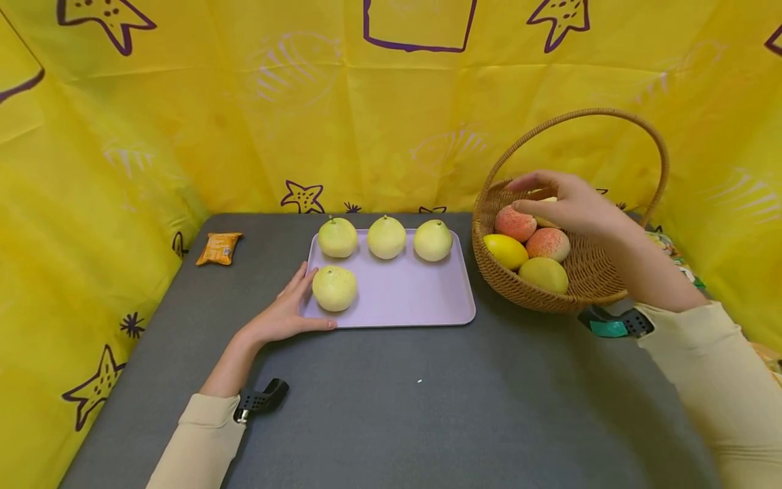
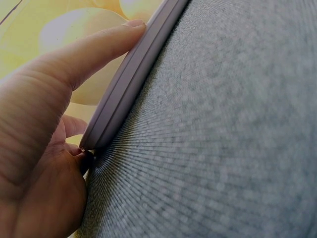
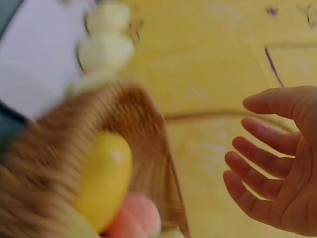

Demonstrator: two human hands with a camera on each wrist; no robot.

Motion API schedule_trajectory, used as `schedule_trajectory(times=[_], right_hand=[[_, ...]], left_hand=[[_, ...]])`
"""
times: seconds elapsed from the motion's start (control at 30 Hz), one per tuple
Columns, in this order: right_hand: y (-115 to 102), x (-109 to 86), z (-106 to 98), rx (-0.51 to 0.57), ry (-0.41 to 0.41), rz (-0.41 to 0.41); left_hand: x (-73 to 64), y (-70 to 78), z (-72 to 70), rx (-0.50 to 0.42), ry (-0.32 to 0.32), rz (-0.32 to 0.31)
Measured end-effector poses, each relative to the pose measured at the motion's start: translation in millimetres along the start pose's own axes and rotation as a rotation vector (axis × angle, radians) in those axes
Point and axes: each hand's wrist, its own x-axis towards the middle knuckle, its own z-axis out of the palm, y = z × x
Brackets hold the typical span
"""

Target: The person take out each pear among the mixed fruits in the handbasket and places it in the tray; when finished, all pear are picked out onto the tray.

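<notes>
My left hand (image 1: 290,309) rests at the near left corner of the lilac tray (image 1: 409,292), its thumb along the front rim and its fingers beside the left rim. A pale yellow pomelo-like fruit (image 1: 334,288) sits right by those fingers. In the left wrist view the thumb (image 2: 104,49) lies against the tray's rim (image 2: 126,82). Above the wicker basket (image 1: 519,288) hovers my right hand (image 1: 565,200), fingers loosely bent and holding nothing. Under it lie two peaches (image 1: 515,223), a yellow oval fruit (image 1: 506,252) and a greenish-yellow fruit (image 1: 544,275).
Three more pale fruits (image 1: 386,237) stand in a row along the tray's back. An orange packet (image 1: 219,248) lies at the table's far left. The basket's tall handle (image 1: 586,114) arches up behind my right hand. Yellow printed cloth (image 1: 379,136) encloses the dark table (image 1: 366,407).
</notes>
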Motion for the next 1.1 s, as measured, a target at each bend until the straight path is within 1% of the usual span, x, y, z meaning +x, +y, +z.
schedule_trajectory(times=[0.13, 0.2, 0.33, 0.47, 0.6, 0.73, 0.9, 1.03, 1.1], right_hand=[[15, 17.3, -18, -0.074, 0.032, 0.029], [23, 25.8, -24, -0.138, 0.059, 0.046], [40, 40.7, -32, -0.26, 0.1, 0.07], [59, 52.2, -35, -0.317, 0.096, 0.085], [76, 59.1, -36, -0.342, 0.047, 0.132], [88, 61.1, -37, -0.345, -0.012, 0.175], [100, 63.6, -35, -0.325, -0.064, 0.181], [106, 66.5, -28, -0.316, -0.067, 0.177], [109, 68.0, -26, -0.328, -0.068, 0.174]], left_hand=[[-0.2, -0.2, -0.1, -0.004, 0.003, -0.001], [-0.1, -0.2, -0.1, -0.002, 0.005, 0.0], [-0.3, -0.1, 0.1, -0.003, 0.007, 0.005], [-1.5, -0.3, 1.6, -0.005, 0.009, 0.005], [-2.4, -0.9, 3.4, -0.007, 0.012, 0.007], [-2.3, -1.1, 4.7, -0.005, 0.015, 0.014], [-2.2, -0.8, 4.6, -0.004, 0.019, 0.017], [-2.3, -0.3, 3.3, -0.008, 0.02, 0.014], [-1.8, 0.4, 2.5, -0.009, 0.019, 0.013]])
